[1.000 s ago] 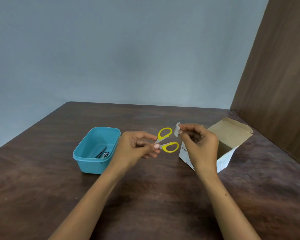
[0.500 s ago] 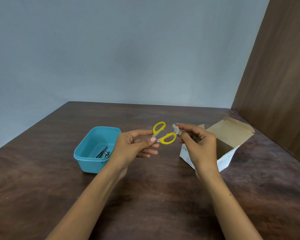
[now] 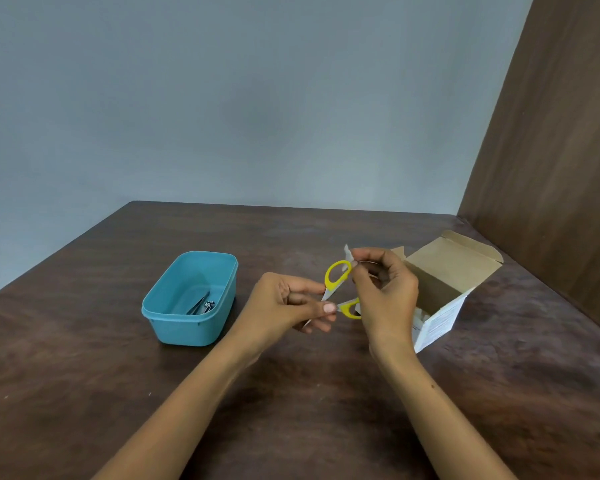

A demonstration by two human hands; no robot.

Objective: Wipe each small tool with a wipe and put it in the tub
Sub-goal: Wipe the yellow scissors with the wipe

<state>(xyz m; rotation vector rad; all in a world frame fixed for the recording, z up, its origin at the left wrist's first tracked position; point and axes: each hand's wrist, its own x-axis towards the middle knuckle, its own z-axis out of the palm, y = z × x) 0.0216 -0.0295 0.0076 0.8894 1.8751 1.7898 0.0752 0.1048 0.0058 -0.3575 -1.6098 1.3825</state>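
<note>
My left hand (image 3: 284, 303) holds small scissors with yellow handles (image 3: 336, 277) by the blade end, above the middle of the table. The two handle loops are spread apart and point right. My right hand (image 3: 385, 292) pinches a small white wipe (image 3: 347, 254) against the upper handle loop. The lower loop is partly hidden behind my right hand. A teal tub (image 3: 191, 327) stands to the left of my hands, with small metal tools (image 3: 201, 304) lying in its bottom.
An open cardboard box (image 3: 444, 306) lies tipped behind my right hand, its flaps raised. A dark wooden panel (image 3: 551, 168) rises along the table's right side. A grey wall stands behind the brown table (image 3: 84, 393).
The scissors' handles have spread further apart, and the wipe has moved from beside the handles onto the upper loop. The tub and box have stayed where they were.
</note>
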